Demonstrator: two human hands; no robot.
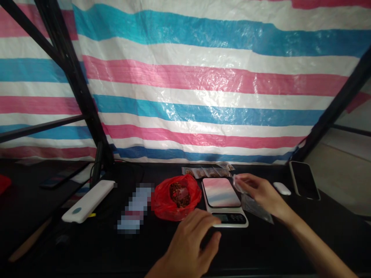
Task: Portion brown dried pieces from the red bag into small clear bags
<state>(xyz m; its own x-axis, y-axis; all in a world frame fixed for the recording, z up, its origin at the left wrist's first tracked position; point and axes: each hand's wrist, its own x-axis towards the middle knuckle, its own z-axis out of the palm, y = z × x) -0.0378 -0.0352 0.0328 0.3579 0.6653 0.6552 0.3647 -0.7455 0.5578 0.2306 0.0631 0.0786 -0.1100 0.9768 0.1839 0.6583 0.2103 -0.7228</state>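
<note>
My right hand [259, 193] pinches a small clear plastic bag [238, 184] just right of the kitchen scale [222, 193]. Below that hand lie more clear plastic bags [256, 209]. My left hand [193, 239] hovers by the front left corner of the scale, thumb and fingers apart and nothing visible between them. Left of the scale, an open red plastic bag [160, 202] holds small brown pieces [175, 191] with a small clear scoop or cup [182, 193] on them. The scale's shiny pan bears nothing.
Several filled small bags [207, 172] line up behind the scale. At right are a white case [281, 188] and a phone [305, 180]. A long white device [89, 200] and a blurred-out item [135, 208] lie left. Striped sheeting [203, 81] hangs behind, between black frame bars [77, 85].
</note>
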